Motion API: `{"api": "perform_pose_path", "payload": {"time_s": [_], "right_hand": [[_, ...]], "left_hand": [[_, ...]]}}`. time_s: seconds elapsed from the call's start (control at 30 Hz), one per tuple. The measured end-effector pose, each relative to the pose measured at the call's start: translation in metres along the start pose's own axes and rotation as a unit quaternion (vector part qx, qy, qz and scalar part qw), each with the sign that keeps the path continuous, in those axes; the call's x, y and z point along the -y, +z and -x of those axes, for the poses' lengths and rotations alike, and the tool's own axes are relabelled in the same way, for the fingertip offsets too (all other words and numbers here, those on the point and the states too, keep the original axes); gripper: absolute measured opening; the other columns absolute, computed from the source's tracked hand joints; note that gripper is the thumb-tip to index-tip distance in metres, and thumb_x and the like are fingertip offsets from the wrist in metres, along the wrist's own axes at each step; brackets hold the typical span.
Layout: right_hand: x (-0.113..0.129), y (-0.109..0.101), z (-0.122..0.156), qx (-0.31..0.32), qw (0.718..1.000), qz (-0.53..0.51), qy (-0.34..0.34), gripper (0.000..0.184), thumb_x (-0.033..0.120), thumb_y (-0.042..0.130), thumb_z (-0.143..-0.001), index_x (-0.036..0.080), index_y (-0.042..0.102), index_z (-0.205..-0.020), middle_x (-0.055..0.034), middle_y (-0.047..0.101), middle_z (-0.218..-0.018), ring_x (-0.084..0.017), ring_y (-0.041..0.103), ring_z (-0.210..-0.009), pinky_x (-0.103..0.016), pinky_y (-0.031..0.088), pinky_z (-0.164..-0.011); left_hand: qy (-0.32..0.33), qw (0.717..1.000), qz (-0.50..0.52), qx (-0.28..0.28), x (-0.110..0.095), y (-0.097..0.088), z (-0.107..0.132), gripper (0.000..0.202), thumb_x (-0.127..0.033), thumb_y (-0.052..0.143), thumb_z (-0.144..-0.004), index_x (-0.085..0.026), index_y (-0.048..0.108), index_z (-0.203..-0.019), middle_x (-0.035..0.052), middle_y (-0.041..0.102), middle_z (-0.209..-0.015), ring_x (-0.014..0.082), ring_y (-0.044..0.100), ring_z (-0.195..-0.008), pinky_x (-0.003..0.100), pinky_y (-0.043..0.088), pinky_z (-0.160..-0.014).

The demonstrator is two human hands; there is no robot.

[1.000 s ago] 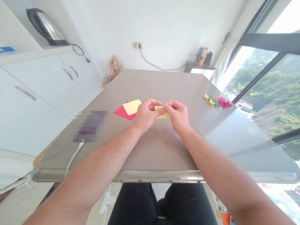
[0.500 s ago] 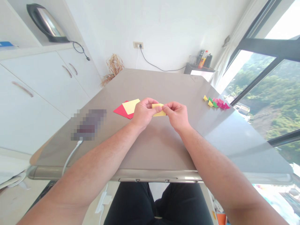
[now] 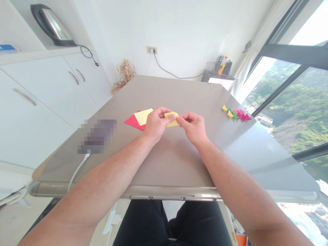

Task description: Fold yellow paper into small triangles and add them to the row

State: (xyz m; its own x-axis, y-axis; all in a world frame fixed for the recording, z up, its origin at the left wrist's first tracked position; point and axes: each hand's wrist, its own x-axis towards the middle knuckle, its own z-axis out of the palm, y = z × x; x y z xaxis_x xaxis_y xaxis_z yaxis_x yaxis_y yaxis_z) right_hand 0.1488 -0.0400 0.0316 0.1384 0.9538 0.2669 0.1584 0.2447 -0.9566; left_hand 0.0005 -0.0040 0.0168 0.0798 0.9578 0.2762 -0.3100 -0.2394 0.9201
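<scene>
A small folded piece of yellow paper [image 3: 173,123] is held between both hands above the middle of the grey table [image 3: 176,153]. My left hand [image 3: 157,123] pinches its left part, thumb on top. The fingertips of my right hand [image 3: 192,125] grip its right edge. Just left of my left hand lie flat sheets: a yellow sheet [image 3: 142,117] over a red sheet [image 3: 133,122], their right ends hidden by the hand. Small folded paper pieces [image 3: 237,114] in yellow, green and pink stand grouped at the table's right side.
A blurred-out dark object [image 3: 97,136] with a white cable [image 3: 77,170] lies on the table's left. A kettle [image 3: 52,25] stands on the shelf at upper left. Bottles [image 3: 222,66] stand on a small cabinet behind the table, near the window [image 3: 279,85].
The yellow paper has tilted and shifted slightly left in my fingers. My right fingertips have moved a little left and down along its edge. The other things stay put.
</scene>
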Motion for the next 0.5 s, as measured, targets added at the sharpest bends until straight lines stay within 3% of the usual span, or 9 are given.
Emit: {"api": "perform_pose_path", "payload": {"time_s": [0.1, 0.3, 0.5], "right_hand": [[0.0007, -0.0003, 0.0006, 0.003, 1.0, 0.003, -0.009, 0.023, 0.042, 0.074, -0.075, 0.02, 0.067, -0.069, 0.0008, 0.062, -0.065, -0.012, 0.05, -0.06, -0.028, 0.041, -0.057], [0.0012, -0.0002, 0.002, 0.011, 0.999, 0.046, -0.025, 0.023, 0.041, 0.073, -0.074, 0.02, 0.067, -0.068, 0.0005, 0.063, -0.065, -0.012, 0.052, -0.059, -0.027, 0.041, -0.056], [-0.0003, 0.0013, 0.0031, 0.016, 0.997, 0.067, -0.047, 0.027, 0.045, 0.071, -0.077, 0.019, 0.068, -0.069, -0.0002, 0.064, -0.065, -0.013, 0.053, -0.06, -0.028, 0.041, -0.057]], "left_hand": [[-0.015, 1.0, 0.011, 0.001, -0.0016, 0.0, 0.0002, 0.032, -0.032, 0.091, -0.063, -0.02, 0.068, -0.082, 0.0001, 0.073, -0.079, 0.0154, 0.066, -0.074, 0.03, 0.051, -0.072], [-0.035, 0.998, -0.018, 0.054, -0.0042, -0.0044, -0.0013, 0.019, -0.033, 0.083, -0.07, -0.02, 0.074, -0.079, 0.001, 0.071, -0.078, 0.0157, 0.063, -0.075, 0.032, 0.049, -0.074], [-0.029, 0.999, -0.032, 0.026, -0.0009, -0.0026, -0.0001, 0.014, -0.03, 0.082, -0.069, -0.02, 0.073, -0.071, 0.0004, 0.069, -0.072, 0.0158, 0.062, -0.073, 0.032, 0.048, -0.073]]}}
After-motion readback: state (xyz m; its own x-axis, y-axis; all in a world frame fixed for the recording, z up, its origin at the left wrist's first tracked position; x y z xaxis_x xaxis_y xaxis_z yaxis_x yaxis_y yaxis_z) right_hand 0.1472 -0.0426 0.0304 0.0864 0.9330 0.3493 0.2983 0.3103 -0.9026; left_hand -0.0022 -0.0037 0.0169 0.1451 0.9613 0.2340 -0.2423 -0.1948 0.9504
